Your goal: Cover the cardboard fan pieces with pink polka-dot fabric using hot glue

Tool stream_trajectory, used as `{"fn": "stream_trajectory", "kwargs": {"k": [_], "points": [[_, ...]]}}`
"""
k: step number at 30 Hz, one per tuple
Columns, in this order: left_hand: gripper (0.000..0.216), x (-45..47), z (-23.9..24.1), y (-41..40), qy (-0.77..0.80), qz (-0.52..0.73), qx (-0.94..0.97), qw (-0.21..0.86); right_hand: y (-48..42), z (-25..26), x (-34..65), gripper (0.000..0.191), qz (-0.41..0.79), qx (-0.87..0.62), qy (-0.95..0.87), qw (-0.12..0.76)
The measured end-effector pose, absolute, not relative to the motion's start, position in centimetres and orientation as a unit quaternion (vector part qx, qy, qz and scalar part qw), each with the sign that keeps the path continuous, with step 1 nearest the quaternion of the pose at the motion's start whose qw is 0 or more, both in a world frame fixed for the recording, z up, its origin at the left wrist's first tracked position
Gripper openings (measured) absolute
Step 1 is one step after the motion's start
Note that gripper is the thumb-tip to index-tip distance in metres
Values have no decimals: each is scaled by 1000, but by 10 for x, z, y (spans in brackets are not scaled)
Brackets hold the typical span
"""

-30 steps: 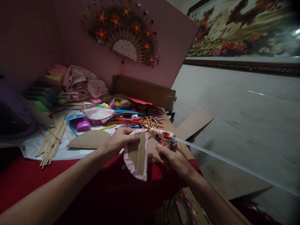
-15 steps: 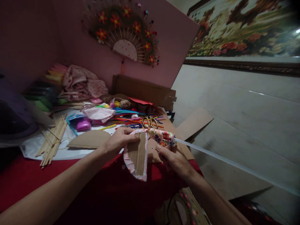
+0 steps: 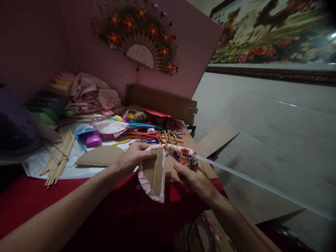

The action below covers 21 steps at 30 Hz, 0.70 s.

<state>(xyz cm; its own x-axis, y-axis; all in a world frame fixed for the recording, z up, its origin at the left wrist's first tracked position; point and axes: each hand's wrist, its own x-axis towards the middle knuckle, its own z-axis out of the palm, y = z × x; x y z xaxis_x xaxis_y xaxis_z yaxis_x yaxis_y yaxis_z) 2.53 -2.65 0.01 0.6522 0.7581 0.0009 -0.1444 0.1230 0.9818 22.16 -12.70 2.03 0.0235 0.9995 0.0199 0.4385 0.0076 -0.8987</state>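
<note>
My left hand [image 3: 132,157] pinches the top edge of a half-round cardboard piece [image 3: 154,172] edged with pink dotted fabric, holding it upright over the red tabletop [image 3: 31,199]. In my right hand [image 3: 195,178] is a glue gun [image 3: 181,153] wrapped in floral tape, fingers closed round its grip. Its nozzle touches the top corner of the cardboard piece. A long clear glue stick [image 3: 262,187] juts from the gun's back toward the right.
Gold scissors [image 3: 168,136], coloured sticks, a ball of twine [image 3: 140,116], wooden skewers [image 3: 59,155], a plain cardboard half-round [image 3: 101,156], pink fabric [image 3: 91,92] and a purple object [image 3: 93,140] crowd the table behind. A decorated fan [image 3: 140,38] hangs on the pink board. Tiled floor lies to the right.
</note>
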Motion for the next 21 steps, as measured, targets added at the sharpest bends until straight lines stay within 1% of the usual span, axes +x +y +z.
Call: {"fn": "stream_trajectory", "kwargs": {"k": [7,10,16,21], "points": [[29,25,-1,-26,270,317,581,699,-127,19,221,37,371,-603,-586,394],[29,25,0,-26,271,318,586,695,-128,21,220,38,376,-609,-583,385],[25,25,2,-27,276,319,581,696,-128,26,217,36,363,-607,-583,400],[24,25,0,-27,272,320,576,702,-128,25,218,35,366,-608,-584,394]]}}
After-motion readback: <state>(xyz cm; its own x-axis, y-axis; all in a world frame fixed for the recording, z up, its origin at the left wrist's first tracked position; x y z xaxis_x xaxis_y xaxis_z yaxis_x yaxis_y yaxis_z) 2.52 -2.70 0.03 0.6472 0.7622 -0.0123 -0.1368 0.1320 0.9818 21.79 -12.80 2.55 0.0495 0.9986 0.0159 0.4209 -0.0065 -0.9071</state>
